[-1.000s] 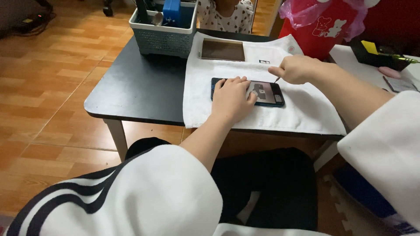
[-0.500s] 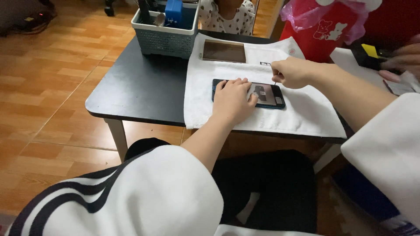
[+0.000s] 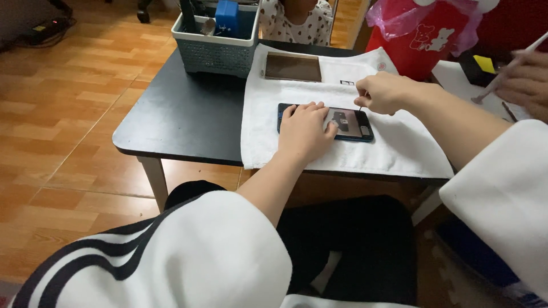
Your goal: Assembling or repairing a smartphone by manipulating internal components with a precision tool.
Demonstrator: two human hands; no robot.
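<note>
Smartphone (image 3: pixel 342 121) with its back cover off lies flat on a white cloth (image 3: pixel 394 148) spread over the right half of the black surface (image 3: pixel 171 120); inner parts show in the uncovered half, details too small to read. Left hand (image 3: pixel 305 130) rests palm-down on the phone's left portion, fingers spread and pointing toward 12 o'clock, pressing it onto the cloth (open, not gripping). Right hand (image 3: pixel 385 93) sits at about 1 o'clock from the phone, fingers pinched together around a thin tool (image 3: pixel 359 106) whose tip points down just above the phone's upper right edge; whether the tip touches the phone cannot be told.

At 11 o'clock from the phone, on the same cloth, lies a flat brown rectangular panel (image 3: pixel 293 67). Further toward 10 o'clock stands a grey plastic basket (image 3: pixel 214 54) on the bare surface, with a blue item (image 3: pixel 226 14) and dark tools inside. At 1 o'clock, beyond the cloth, a red bag (image 3: pixel 425 43) with pink plastic at its top.

Another person's hand (image 3: pixel 525 80) holding a white stick appears at 3 o'clock, frame edge.
</note>
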